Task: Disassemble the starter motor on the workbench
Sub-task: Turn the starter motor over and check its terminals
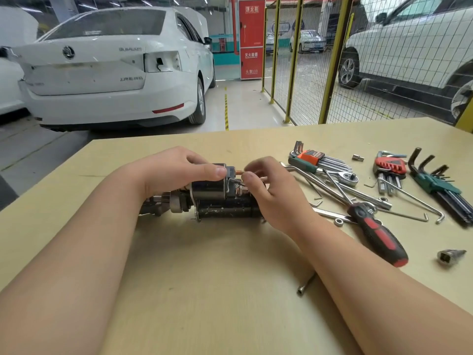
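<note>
The starter motor (220, 204) lies on its side in the middle of the wooden workbench (204, 278), its dark body pointing right and its drive end to the left. Its solenoid (208, 189) sits on top, with a copper threaded stud (237, 172) sticking out to the right. My left hand (176, 170) grips the solenoid from above, thumb at its end cap. My right hand (271, 190) pinches something small at the tip of the stud; its fingers hide what it is. The motor's right end is covered by my right hand.
Tools lie to the right: a red-and-black screwdriver (376, 233), a ratchet (343, 176), three hex key sets (313, 157), (390, 166), (440, 187), loose hex keys, a spanner (330, 215), a socket (449, 256), a small bit (357, 157). A socket extension (305, 284) lies by my right forearm. White cars and a mesh fence stand behind.
</note>
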Motion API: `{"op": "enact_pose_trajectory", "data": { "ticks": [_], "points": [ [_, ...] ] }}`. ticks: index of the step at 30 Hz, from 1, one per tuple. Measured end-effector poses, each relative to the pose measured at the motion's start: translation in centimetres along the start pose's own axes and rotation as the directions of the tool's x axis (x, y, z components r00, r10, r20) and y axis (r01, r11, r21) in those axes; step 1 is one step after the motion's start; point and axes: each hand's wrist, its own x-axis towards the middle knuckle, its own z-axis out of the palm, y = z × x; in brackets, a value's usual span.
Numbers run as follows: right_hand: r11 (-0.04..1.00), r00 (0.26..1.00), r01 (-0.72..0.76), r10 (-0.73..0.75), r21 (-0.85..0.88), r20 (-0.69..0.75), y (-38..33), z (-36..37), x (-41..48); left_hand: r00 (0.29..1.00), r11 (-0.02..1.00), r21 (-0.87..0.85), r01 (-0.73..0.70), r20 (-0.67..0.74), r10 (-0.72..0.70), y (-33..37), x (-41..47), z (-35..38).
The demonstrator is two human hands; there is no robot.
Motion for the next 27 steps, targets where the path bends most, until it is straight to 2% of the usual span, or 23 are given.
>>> {"op": "enact_pose_trajectory", "data": {
  "ticks": [3, 5, 8, 11, 14, 19, 23, 25, 27],
  "points": [
    [0.996, 0.986, -0.039, 0.025, -0.08, -0.167, 0.8, 0.2, 0.0, 1.0, 1.0, 0.004, 0.022, 0.021, -0.022, 0.1, 0.5, -0.3],
    [0.977, 0.97, -0.131, 0.092, -0.166, -0.223, 0.9, 0.6, -0.1, 0.998, 0.998, 0.004, 0.063, 0.026, -0.064, 0.0, 0.8, -0.5],
    [0.957, 0.962, -0.226, 0.189, -0.184, -0.198, 0.5, 1.4, -0.3, 0.997, 0.997, -0.005, 0.077, 0.025, -0.077, 0.0, 1.2, -0.5],
    [0.952, 0.956, -0.23, 0.183, -0.201, -0.228, 0.2, 1.0, -0.6, 0.996, 0.996, -0.019, 0.085, 0.029, -0.085, 0.1, 1.2, -0.5],
    [0.958, 0.943, -0.258, 0.222, -0.122, -0.249, -0.3, 1.1, -0.7, 0.993, 0.993, -0.035, 0.113, 0.028, -0.112, 0.1, 1.4, -0.5],
    [0.962, 0.959, -0.235, 0.206, -0.139, -0.194, -0.7, 0.6, -0.8, 0.988, 0.984, -0.088, 0.154, 0.047, -0.15, 0.0, 2.1, -0.4],
    [0.964, 0.944, -0.266, 0.259, -0.012, -0.203, -0.1, -2.0, -1.1, 0.974, 0.966, -0.128, 0.224, 0.01, -0.224, 0.0, 2.3, -0.4],
    [0.978, 0.951, -0.204, 0.188, -0.041, -0.246, -0.7, -2.2, -1.6, 0.97, 0.955, -0.17, 0.241, 0.0, -0.245, -0.1, 2.2, -0.3],
    [0.985, 0.959, -0.024, -0.026, -0.173, -0.284, -2.0, -1.5, -2.5, 0.965, 0.943, -0.218, 0.252, -0.014, -0.261, -0.1, 2.2, -0.1]
  ]
}}
